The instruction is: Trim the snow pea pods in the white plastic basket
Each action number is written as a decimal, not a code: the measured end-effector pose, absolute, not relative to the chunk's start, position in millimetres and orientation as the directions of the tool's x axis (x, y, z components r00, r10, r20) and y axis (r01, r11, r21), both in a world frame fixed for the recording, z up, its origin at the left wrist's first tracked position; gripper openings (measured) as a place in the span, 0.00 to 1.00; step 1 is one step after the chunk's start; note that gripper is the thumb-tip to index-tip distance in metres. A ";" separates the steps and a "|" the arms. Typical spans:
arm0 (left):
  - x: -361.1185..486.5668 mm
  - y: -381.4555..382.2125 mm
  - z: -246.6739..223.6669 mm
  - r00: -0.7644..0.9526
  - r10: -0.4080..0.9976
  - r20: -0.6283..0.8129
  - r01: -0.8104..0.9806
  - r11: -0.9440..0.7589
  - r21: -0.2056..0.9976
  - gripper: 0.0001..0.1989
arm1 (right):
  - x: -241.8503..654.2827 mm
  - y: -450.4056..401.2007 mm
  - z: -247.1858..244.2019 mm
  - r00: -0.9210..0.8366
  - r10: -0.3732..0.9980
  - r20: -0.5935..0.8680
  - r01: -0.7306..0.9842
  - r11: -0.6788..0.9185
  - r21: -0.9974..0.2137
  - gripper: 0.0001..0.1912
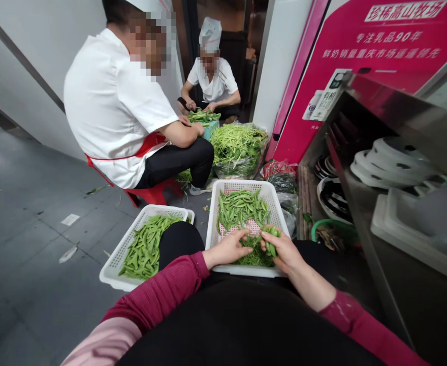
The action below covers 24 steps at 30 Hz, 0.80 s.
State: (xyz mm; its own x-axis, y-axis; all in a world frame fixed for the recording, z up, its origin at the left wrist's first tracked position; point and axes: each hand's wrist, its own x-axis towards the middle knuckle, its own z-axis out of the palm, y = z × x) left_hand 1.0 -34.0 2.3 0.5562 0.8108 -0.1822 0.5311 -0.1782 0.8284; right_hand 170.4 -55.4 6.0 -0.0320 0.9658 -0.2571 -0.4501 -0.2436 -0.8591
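My right hand is closed around a small bunch of green pea pods, held over the near half of a white perforated basket. Just to its left, my left hand hovers above the same basket, thumb and fingers apart, with nothing visible in it. Whole pea pods are heaped in the basket's far half. Thin green trimmings lie in the near half below my hands. On the left a second white basket holds many pea pods, partly hidden behind my knee.
A co-worker in white sits on a red stool ahead left; another crouches farther back over greens. Between them and me stands a large bag of leafy stems. A metal shelf with white dishes borders the right.
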 end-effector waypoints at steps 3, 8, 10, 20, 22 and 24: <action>8.3 -36.4 15.9 0.649 0.718 -0.251 0.561 -0.229 0.796 0.15 | 168.5 -57.0 1.4 0.030 0.982 -0.188 -0.234 -0.176 -0.956 0.13; 2.1 -34.2 18.5 0.694 0.684 -0.225 0.665 -0.490 0.563 0.10 | 179.8 -61.8 7.3 -0.310 0.909 0.279 0.556 0.411 -0.722 0.13; -1.2 -34.0 16.7 0.734 0.640 -0.227 0.641 -0.541 0.544 0.09 | 181.3 -62.7 9.6 -0.560 0.803 0.204 0.603 0.564 -0.564 0.12; 8.2 -40.2 7.2 0.465 0.878 -0.118 0.325 -0.045 0.945 0.10 | 156.5 -57.1 0.6 -0.188 0.936 -0.299 -0.006 -0.306 -0.952 0.10; 10.0 -39.7 3.9 0.405 0.904 -0.138 0.269 0.027 0.963 0.10 | 153.3 -60.8 -3.1 -0.202 0.897 -0.393 -0.224 -0.433 -0.873 0.12; 10.6 -38.2 -1.8 0.372 0.913 -0.169 0.263 0.071 0.962 0.09 | 157.6 -58.0 -5.0 -0.173 0.877 -0.448 -0.366 -0.479 -0.798 0.12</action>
State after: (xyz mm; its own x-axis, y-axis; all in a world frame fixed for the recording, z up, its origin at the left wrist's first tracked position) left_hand 10.6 -38.2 -1.8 0.3724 0.9125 -0.1691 0.2626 0.0711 0.9623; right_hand 157.6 -58.0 -5.0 -0.1728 0.8773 -0.4478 -0.3660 -0.4793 -0.7977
